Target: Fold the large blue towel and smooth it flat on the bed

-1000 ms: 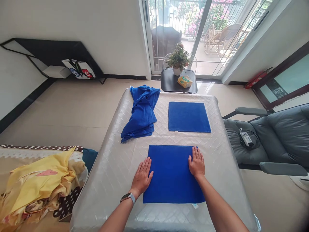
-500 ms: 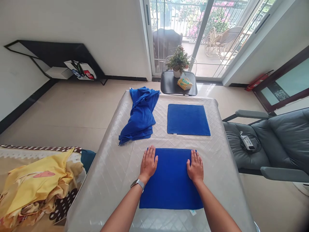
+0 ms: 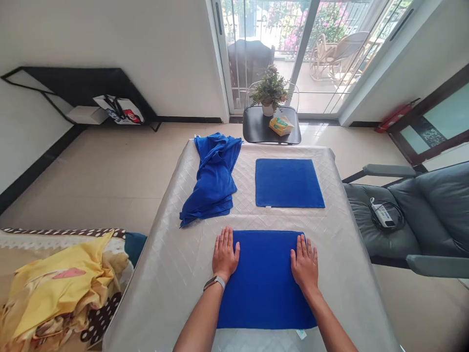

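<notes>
A blue towel [image 3: 267,283] lies flat on the padded table [image 3: 176,283] right in front of me, a small tag showing at its near edge. My left hand [image 3: 224,254] rests flat on its left edge, fingers stretched forward. On the opposite edge, my right hand [image 3: 305,261] lies palm down with the fingers extended. Neither hand grips anything. Beyond them, a second blue towel [image 3: 289,183] is spread out as a neat rectangle. To its left sits a crumpled heap of blue towels [image 3: 216,178].
A black chair [image 3: 252,124] holding a potted plant [image 3: 269,90] and a yellow tissue pack [image 3: 281,125] stands past the far edge. At right is a grey armchair [image 3: 388,220] with a power strip [image 3: 383,215]. Yellow bedding [image 3: 62,283] lies at lower left.
My right hand has shifted slightly right and nearer along the towel's edge. The left hand stays at the left edge. The whole view has tilted a little.
</notes>
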The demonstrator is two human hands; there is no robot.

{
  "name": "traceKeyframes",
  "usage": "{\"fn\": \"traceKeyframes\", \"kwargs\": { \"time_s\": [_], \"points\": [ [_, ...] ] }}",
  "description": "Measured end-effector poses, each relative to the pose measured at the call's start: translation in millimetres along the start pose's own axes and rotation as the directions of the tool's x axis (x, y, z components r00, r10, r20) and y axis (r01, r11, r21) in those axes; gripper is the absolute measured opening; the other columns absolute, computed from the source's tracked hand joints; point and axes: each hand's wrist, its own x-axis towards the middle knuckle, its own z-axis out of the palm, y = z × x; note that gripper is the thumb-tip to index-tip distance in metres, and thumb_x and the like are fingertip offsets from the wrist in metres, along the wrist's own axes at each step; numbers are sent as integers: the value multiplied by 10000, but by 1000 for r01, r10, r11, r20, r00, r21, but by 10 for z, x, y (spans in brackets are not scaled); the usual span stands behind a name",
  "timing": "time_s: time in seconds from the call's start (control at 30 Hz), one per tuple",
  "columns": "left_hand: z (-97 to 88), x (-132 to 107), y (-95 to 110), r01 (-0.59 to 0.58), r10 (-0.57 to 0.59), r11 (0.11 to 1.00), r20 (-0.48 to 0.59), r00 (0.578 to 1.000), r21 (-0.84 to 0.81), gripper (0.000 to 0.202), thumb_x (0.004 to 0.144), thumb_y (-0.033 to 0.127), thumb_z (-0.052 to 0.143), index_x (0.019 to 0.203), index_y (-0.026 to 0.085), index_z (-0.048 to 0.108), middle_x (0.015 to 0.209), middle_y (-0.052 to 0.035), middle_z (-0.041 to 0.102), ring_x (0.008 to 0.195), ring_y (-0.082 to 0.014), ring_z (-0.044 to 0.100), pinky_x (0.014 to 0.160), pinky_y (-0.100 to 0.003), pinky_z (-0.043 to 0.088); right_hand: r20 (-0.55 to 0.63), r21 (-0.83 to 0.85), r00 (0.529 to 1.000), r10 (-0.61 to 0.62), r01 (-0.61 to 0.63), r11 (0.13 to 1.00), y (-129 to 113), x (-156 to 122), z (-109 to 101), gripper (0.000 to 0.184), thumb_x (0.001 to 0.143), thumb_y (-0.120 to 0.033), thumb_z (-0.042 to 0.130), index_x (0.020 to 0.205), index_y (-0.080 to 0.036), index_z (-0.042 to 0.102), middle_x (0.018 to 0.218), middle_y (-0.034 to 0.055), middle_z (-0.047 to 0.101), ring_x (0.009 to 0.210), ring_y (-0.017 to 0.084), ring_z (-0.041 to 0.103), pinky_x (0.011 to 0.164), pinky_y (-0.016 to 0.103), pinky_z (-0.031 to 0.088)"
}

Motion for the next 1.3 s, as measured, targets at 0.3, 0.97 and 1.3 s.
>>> {"fn": "traceKeyframes", "kwargs": {
  "time_s": [0.3, 0.97, 1.3],
  "points": [
    [21, -8, -27, -5, 5, 1000, -15, 1000, -5, 657, 986, 336, 352, 1556, 144, 89, 1587, -109, 290, 1481, -239, 205, 1203, -483, 219, 6, 169, 953, -303, 298, 940, -1364, 59, 117, 586, 1004, -301, 308, 1553, -172, 150, 1596, 48, 235, 1490, 241, 133, 1198, 467, 130],
    [23, -1, -15, -3, 3, 1000, -38, 999, -13, 657, 987, 357, 344, 1555, 135, 98, 1586, -126, 287, 1466, -253, 251, 1199, -487, 224, -24, 23, 1000, -21, 21, 1000, 208, 176, 175, 598, 1013, -339, 250, 1562, -174, 80, 1598, 56, 255, 1481, 201, 176, 1203, 432, 174],
    [51, -5, -19, -7, 7, 1000, -50, 999, -10, 657, 990, 359, 336, 1556, 140, 85, 1583, -130, 295, 1464, -250, 256, 1200, -484, 215, -51, 6, 999, -5, 5, 1000, 162, 182, 196, 634, 983, -275, 306, 1565, -191, 68, 1588, 55, 290, 1472, 199, 208, 1199, 429, 183]
  ]
}}
